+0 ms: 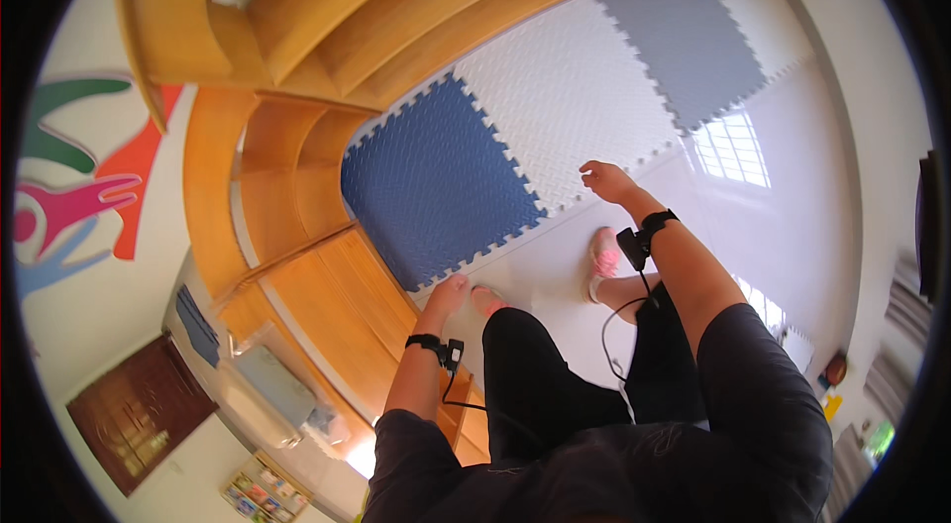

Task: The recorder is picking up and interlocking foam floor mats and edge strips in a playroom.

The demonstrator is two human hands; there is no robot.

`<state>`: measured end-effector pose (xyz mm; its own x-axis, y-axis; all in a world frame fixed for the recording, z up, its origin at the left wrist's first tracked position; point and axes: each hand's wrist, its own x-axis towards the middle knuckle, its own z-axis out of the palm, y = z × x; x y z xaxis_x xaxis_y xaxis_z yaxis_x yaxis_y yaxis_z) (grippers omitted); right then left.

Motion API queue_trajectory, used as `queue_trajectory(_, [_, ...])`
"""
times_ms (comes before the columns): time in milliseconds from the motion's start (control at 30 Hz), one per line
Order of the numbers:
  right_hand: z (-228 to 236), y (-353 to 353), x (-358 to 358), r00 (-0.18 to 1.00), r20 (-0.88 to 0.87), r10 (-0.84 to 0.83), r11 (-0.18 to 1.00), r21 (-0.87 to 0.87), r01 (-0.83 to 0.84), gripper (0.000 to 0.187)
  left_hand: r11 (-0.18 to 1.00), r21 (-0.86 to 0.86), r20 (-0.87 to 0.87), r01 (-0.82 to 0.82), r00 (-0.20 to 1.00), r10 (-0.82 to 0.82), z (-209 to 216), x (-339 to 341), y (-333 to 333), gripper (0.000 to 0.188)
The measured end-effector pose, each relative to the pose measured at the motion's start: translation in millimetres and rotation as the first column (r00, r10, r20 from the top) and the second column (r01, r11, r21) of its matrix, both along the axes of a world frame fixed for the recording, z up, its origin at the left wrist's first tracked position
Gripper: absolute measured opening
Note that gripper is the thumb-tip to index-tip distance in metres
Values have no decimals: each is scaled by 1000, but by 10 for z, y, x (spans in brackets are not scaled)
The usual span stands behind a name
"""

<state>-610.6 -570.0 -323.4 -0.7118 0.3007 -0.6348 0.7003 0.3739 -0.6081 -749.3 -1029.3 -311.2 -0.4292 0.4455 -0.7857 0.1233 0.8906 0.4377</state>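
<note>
My left hand (448, 295) hangs loosely curled near the edge of a blue foam mat (436, 181), beside a low wooden shelf unit (347, 285). Nothing shows in its fingers. Farther out, over the near edge of a white foam mat (565, 92), my right hand (606, 180) is held with bent fingers slightly apart and nothing between them. Both wrists wear black straps with small devices and cables. The mats are joined by toothed edges in a row, with a grey mat (684, 43) beyond the white one.
Long wooden shelves (396, 18) run along the mats' far side, and a curved corner shelf (287, 156) stands at the left. My shoes (604, 254) are on the glossy pale floor (555, 295). A white wall (872, 57) bounds the right; a brown door (139, 414) is lower left.
</note>
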Motion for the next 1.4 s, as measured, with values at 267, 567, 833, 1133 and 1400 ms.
queue_trajectory(267, [2624, 707, 3224, 859, 37, -511, 846, 199, 495, 27, 906, 142, 121, 399, 901, -416, 1506, 509, -63, 31])
queue_trajectory(567, [4262, -1989, 6329, 105, -255, -961, 92, 62, 994, 26, 741, 147, 163, 655, 723, -671, 3082, 672, 1468, 20])
queue_trajectory(833, [4296, -5689, 7034, -661, 130, -739, -654, 101, 750, 27, 585, 144, 161, 798, 565, -810, 3335, 1346, 2756, 14])
queue_trajectory(1133, [4052, -6965, 7204, -988, 77, -132, -991, -44, 129, 27, 314, 213, 35, 925, 314, -949, 3857, 3557, 3726, 14])
queue_trajectory(1400, [3987, -6313, 8722, -934, 104, -341, -936, -131, 327, 29, 208, 257, 15, 944, 211, -977, 3911, 5462, 4553, 17])
